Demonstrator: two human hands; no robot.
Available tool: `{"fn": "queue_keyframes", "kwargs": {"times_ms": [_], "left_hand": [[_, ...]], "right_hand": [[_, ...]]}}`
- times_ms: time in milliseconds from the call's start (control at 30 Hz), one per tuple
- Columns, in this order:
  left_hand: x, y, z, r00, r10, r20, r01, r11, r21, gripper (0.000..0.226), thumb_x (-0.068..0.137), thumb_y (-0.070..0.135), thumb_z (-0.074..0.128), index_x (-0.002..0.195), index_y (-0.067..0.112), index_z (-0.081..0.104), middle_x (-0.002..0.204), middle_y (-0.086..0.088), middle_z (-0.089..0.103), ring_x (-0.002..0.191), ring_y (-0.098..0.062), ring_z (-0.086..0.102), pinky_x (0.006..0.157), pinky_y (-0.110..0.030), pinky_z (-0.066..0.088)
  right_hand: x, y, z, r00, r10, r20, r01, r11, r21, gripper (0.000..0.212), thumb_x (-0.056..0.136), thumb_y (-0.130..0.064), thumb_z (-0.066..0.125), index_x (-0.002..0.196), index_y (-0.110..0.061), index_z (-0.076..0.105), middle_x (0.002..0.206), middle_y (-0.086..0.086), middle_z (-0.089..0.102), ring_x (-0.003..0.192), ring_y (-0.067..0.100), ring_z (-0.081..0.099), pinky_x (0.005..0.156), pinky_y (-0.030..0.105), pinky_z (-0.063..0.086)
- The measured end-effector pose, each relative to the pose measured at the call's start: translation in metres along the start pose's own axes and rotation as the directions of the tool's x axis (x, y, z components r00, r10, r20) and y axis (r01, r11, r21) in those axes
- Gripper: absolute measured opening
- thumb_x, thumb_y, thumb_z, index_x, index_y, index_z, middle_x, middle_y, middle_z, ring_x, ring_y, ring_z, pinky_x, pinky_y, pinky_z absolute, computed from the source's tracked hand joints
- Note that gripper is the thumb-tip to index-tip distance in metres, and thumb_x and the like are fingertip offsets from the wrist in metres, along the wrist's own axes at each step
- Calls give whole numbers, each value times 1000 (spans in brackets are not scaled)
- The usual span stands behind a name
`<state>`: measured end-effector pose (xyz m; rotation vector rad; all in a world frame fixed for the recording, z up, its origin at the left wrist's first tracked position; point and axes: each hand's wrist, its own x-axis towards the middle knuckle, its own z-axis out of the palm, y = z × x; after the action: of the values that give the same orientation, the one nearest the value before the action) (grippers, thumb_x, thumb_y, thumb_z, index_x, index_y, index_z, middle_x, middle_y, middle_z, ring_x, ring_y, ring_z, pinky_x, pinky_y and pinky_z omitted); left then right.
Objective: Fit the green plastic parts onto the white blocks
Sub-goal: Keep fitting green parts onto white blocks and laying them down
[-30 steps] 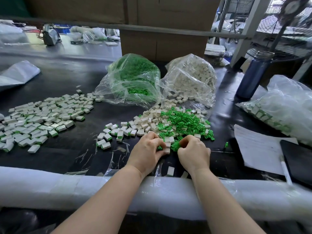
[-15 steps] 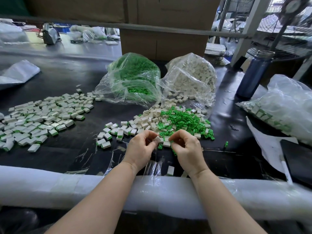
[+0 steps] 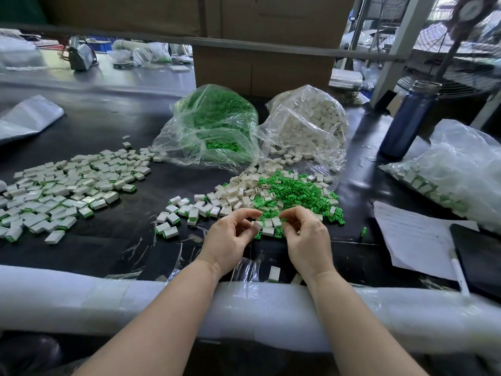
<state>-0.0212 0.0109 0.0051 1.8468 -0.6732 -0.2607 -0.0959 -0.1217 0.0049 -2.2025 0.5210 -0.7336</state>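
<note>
White block (image 3: pixel 257 225), 1 piece: pinched at the fingertips of the left hand (image 3: pixel 228 238), fingers curled, just above the near edge of the loose heap. Right hand (image 3: pixel 306 236): thumb and forefinger curled toward each other over the green parts; whether anything is held between them cannot be told. Both hands close together, not touching.

Loose heap (image 3: pixel 284 194): white blocks mixed with green parts, lying on the black table (image 3: pixel 108 131) directly beyond the hands.

Fitted blocks (image 3: pixel 67 185): white with green ends, spread wide across the table at left; a smaller scatter (image 3: pixel 187 210) lies between that spread and the heap.

Green bag (image 3: pixel 214 128): clear plastic, holds green parts, behind the heap. White bag (image 3: pixel 309 126): clear plastic, holds white blocks, just beside the green bag on its right, some blocks spilled at its mouth.

Third bag (image 3: pixel 450 169): clear plastic, far right, holds blocks with green ends.

Bottle (image 3: pixel 406 120): dark blue, upright, right rear.

Paper (image 3: pixel 414 237): right of the hands, with a pen (image 3: pixel 458 272) and a dark tablet (image 3: pixel 479 256) on it.

Foam padding (image 3: pixel 81 299): white, along the near table edge, under both forearms. 1 stray block (image 3: pixel 274 274) lies just beyond it.
</note>
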Motion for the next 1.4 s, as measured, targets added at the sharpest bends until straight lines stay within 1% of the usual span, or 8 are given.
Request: {"fn": "queue_keyframes", "kwargs": {"times_ms": [200, 367, 500, 600, 700, 800, 1067, 1400], "left_hand": [[0, 0, 0, 999, -9, -30, 8, 999, -43, 10, 86, 20, 64, 84, 28, 59, 80, -1, 67, 78, -15, 63, 79, -27, 53], [1, 0, 0, 1000, 13, -23, -15, 997, -78, 14, 86, 13, 64, 84, 26, 59, 80, -2, 61, 75, -14, 57, 74, -22, 51], [1, 0, -1, 1000, 24, -5, -24, 992, -124, 19, 88, 11, 61, 91, 29, 63, 80, -1, 62, 73, -9, 57, 70, -14, 50], [2, -1, 0, 1000, 6, -4, -7, 986, -165, 15, 87, 10, 61, 88, 25, 63, 77, -2, 65, 70, -13, 60, 69, -20, 52], [2, -1, 0, 1000, -7, 16, 10, 988, -155, 6, 87, 15, 62, 89, 21, 61, 82, -6, 70, 79, -21, 66, 75, -28, 55], [1, 0, 1, 999, -5, 51, 13, 988, -155, 4, 88, 16, 61, 87, 20, 61, 80, 0, 71, 82, -19, 67, 78, -28, 54], [0, 3, 2, 994, -16, 110, 34, 986, -163, 9, 90, 12, 58, 96, 5, 60, 84, -7, 70, 82, -17, 65, 85, -32, 52], [0, 1, 2, 994, -32, 107, 48, 988, -147, 4, 89, 9, 58, 93, 9, 60, 84, -9, 70, 82, -18, 67, 86, -33, 53]], "right_hand": [[0, -4, -2, 997, 31, 64, -50, 948, 313, 20, 84, 0, 64, 86, -20, 67, 82, -4, 67, 78, 9, 63, 75, 17, 51], [1, -7, -4, 987, 70, 143, -129, 876, 465, 15, 81, 1, 68, 82, -14, 64, 76, 3, 67, 64, 7, 63, 64, 17, 53], [1, -8, -2, 979, 58, 195, -149, 857, 493, 18, 82, 2, 66, 83, -15, 64, 74, 0, 66, 59, 2, 62, 60, 13, 50], [1, -7, -1, 975, 82, 206, -181, 829, 530, 16, 81, 4, 66, 79, -12, 64, 69, 3, 67, 57, 6, 64, 55, 15, 51], [1, -6, -2, 973, 89, 213, -191, 826, 530, 15, 82, 1, 66, 75, -12, 63, 64, 0, 66, 58, 8, 64, 55, 17, 52], [2, -4, -2, 972, 95, 215, -195, 837, 511, 13, 82, -2, 67, 74, -12, 64, 64, -1, 65, 58, 7, 62, 57, 21, 53], [2, -5, -2, 974, 130, 186, -213, 806, 553, 13, 80, 0, 68, 73, -10, 65, 61, 0, 66, 53, 6, 61, 51, 17, 49], [2, -5, -2, 971, 103, 215, -199, 847, 493, 21, 79, -2, 70, 67, -17, 64, 55, -7, 60, 50, 2, 52, 52, 15, 43]]}}
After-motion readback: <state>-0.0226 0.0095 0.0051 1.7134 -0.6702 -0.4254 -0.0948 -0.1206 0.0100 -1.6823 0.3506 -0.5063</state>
